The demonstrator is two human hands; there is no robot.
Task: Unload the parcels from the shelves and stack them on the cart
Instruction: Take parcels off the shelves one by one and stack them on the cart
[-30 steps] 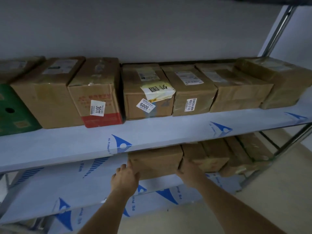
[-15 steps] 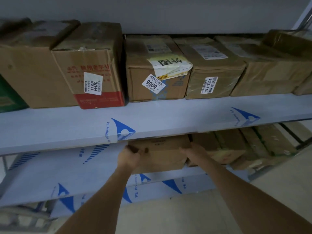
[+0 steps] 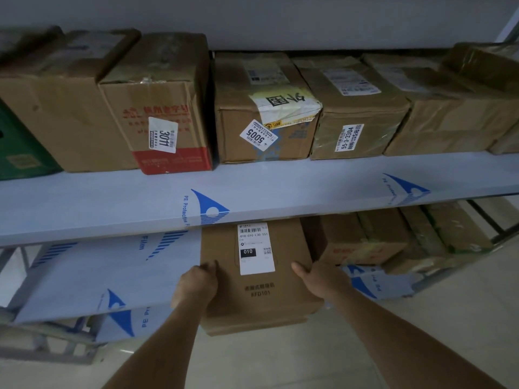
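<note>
a brown parcel with a white label marked 010 sits at the lower centre of the frame, drawn partly out past the front edge of the lower shelf so that its near end overhangs the floor. the left hand grips its left side with fingers curled over the top edge; the right hand clasps its right side, thumb lying on the top face. the two hands are apart, one on each flank, both clamped on the parcel. above, the upper shelf spans the frame and carries a row of boxes, among them one labelled 3011 at upper left and one labelled 5005 at upper centre. further cartons stand just beside the parcel at lower right. likely risks: the parcel's far end is hidden under the upper shelf's lip, so lifting early could knock it against that edge; a side grip with nothing beneath may slip if the box is heavy; the neighbouring carton could be dragged along. the cart is not in view.
</note>
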